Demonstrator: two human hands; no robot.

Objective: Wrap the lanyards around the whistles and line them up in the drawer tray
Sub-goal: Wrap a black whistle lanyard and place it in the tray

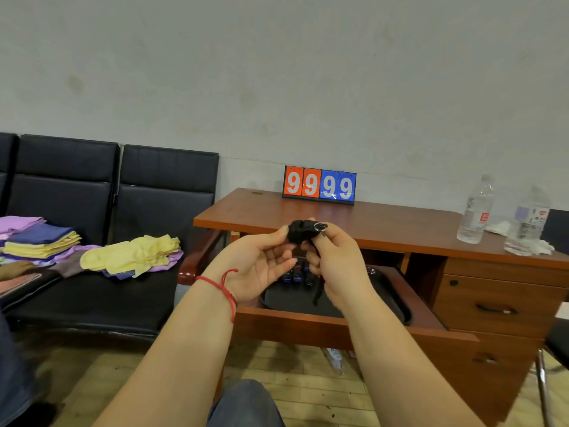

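At the centre of the frame both hands meet on a black whistle already bundled in its black lanyard. The left hand pinches the bundle from the left with thumb and fingertips, palm turned up; a red string bracelet circles its wrist. The right hand grasps the bundle's right end, where a small metal ring shows at the fingertips, and a loose tail of lanyard hangs down from this hand in front of the tray.

Just below the hands, an open wooden drawer of the desk holds a black tray. Several wrapped whistles with bluish parts stand in a row near the tray's far edge, partly hidden by the fingers.

On the desktop, above centre, stands a flip scoreboard showing 99 in red and 99 in blue. Two clear water bottles stand at the right edge with crumpled white tissue beside them. At the left of the frame, black padded seats carry stacks of yellow, purple and blue cloths.
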